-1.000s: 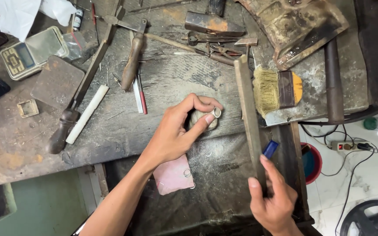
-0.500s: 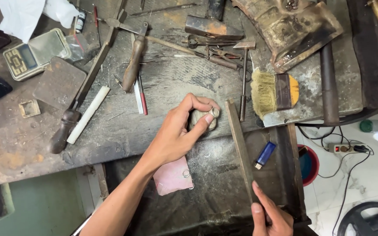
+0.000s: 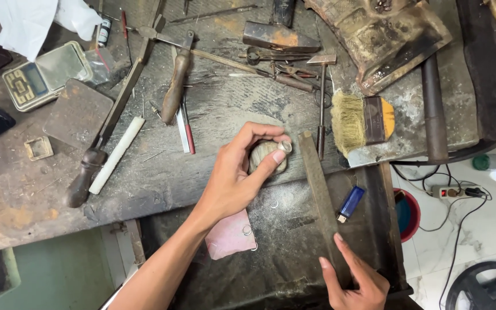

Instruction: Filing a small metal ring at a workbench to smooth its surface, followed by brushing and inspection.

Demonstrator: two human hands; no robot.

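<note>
At the bench's left, a small silver pocket scale and a dark-handled long tool were laid well clear of the work. A small silver ring was pinched by the left hand against a rounded wooden peg at the worn bench edge, seemingly so it could be braced. A long flat metal file was gripped at its near end by the right hand, its tip just beside the ring. Open room was left over the dark tray below, where a blue lighter lay.
</note>
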